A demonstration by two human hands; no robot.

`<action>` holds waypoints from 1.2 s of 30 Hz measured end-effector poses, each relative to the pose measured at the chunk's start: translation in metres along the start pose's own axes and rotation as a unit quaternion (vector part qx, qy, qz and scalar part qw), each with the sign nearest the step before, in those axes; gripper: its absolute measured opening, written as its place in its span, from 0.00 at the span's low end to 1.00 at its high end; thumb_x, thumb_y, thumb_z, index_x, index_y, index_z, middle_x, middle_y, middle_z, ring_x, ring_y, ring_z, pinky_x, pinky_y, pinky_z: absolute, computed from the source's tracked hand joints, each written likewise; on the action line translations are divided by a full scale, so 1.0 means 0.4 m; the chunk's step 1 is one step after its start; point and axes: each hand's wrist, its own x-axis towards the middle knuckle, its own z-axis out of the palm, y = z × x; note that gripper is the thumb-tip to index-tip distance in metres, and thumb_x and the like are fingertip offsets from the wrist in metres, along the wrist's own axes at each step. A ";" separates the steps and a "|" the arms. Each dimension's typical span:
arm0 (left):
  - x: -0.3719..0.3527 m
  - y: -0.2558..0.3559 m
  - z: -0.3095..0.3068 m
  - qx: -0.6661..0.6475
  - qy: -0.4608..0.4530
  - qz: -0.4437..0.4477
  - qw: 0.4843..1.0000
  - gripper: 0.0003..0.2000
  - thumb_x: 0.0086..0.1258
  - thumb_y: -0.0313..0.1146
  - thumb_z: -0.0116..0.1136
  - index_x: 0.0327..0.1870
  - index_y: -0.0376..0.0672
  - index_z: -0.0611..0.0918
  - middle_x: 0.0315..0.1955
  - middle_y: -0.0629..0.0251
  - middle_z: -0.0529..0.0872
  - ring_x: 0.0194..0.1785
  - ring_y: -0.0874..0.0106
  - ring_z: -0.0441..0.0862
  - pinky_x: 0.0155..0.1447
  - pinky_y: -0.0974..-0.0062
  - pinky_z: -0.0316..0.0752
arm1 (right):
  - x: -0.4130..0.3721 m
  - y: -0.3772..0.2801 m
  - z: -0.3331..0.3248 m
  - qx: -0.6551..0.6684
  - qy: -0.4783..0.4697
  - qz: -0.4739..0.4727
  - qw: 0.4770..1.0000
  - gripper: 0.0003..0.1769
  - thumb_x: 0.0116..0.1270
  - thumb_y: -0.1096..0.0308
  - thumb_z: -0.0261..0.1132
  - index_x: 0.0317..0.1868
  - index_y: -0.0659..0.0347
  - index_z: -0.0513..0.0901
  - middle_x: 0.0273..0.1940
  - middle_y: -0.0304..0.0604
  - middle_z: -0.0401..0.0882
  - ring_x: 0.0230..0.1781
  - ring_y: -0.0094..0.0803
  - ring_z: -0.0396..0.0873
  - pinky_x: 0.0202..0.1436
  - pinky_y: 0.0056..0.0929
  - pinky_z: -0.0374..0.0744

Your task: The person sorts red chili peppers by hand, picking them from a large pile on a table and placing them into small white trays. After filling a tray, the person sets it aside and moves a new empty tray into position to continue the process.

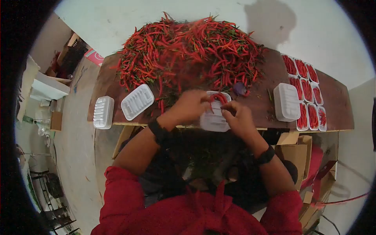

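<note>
A white foam tray [214,123] lies at the table's front edge, directly before me. Several red chili peppers [220,97] are bunched over its far end, between my two hands. My left hand [190,105] reaches over the tray's left side, its fingertips right at the peppers and smeared by motion. On the other side, my right hand [239,116] has its fingers curled, with thumb and forefinger at the right end of the bunch. Behind the tray rises a large heap of red chili peppers [231,51] with green stems.
To the left are an upturned white tray [138,102] and a stack of white trays [103,112]. Another tray stack [286,102] stands to the right, beside rows of filled trays [307,90]. A small purple object [238,89] sits by the heap. Cardboard boxes [291,156] are below the table.
</note>
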 end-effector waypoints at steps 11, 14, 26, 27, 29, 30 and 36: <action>0.050 -0.002 -0.013 0.058 0.042 -0.027 0.997 0.13 0.61 0.38 0.56 0.42 0.38 0.80 0.36 0.51 0.83 0.43 0.53 0.80 0.46 0.60 0.74 | -0.001 -0.009 -0.013 -0.055 -0.017 0.003 0.998 0.11 0.57 0.70 0.63 0.39 0.67 0.80 0.34 0.52 0.82 0.36 0.37 0.82 0.41 0.30 0.77; 0.044 0.016 -0.010 -0.012 0.035 -0.049 0.998 0.14 0.62 0.39 0.55 0.42 0.38 0.79 0.36 0.50 0.82 0.43 0.53 0.80 0.45 0.60 0.73 | -0.002 -0.003 -0.016 -0.062 0.000 -0.012 0.998 0.10 0.57 0.70 0.62 0.39 0.67 0.80 0.34 0.52 0.82 0.36 0.38 0.82 0.41 0.31 0.77; 0.072 -0.012 0.013 0.099 0.046 -0.033 0.993 0.14 0.63 0.41 0.54 0.37 0.38 0.78 0.33 0.48 0.81 0.40 0.49 0.78 0.43 0.56 0.72 | -0.005 -0.013 -0.024 -0.077 -0.012 -0.012 0.997 0.11 0.57 0.69 0.62 0.39 0.67 0.80 0.34 0.52 0.82 0.36 0.41 0.82 0.41 0.32 0.77; 0.073 -0.016 0.015 0.099 0.046 -0.033 0.993 0.14 0.63 0.41 0.54 0.37 0.38 0.78 0.33 0.48 0.81 0.40 0.49 0.78 0.43 0.56 0.72 | -0.006 -0.014 -0.026 -0.077 -0.013 -0.012 0.997 0.11 0.57 0.69 0.62 0.39 0.67 0.80 0.34 0.52 0.82 0.36 0.41 0.82 0.41 0.32 0.77; 0.076 -0.028 0.025 0.107 0.060 -0.005 0.992 0.12 0.62 0.39 0.54 0.36 0.38 0.79 0.31 0.48 0.81 0.40 0.49 0.78 0.43 0.55 0.72 | -0.007 -0.019 -0.029 -0.073 -0.017 -0.009 0.997 0.11 0.57 0.69 0.63 0.39 0.67 0.80 0.33 0.52 0.82 0.35 0.41 0.82 0.41 0.33 0.77; 0.076 -0.026 0.025 0.106 0.060 -0.005 0.993 0.12 0.62 0.39 0.54 0.36 0.38 0.79 0.31 0.48 0.81 0.40 0.49 0.78 0.43 0.55 0.72 | -0.007 -0.016 -0.030 -0.073 -0.017 -0.009 0.997 0.11 0.57 0.69 0.63 0.39 0.67 0.80 0.33 0.52 0.82 0.35 0.41 0.82 0.41 0.33 0.77; 0.079 -0.040 0.027 0.126 0.061 -0.005 0.990 0.10 0.58 0.35 0.54 0.36 0.38 0.79 0.31 0.49 0.81 0.40 0.49 0.78 0.44 0.54 0.72 | -0.007 -0.020 -0.032 -0.086 -0.017 -0.020 0.996 0.11 0.57 0.69 0.63 0.39 0.67 0.80 0.33 0.53 0.82 0.35 0.41 0.82 0.40 0.33 0.77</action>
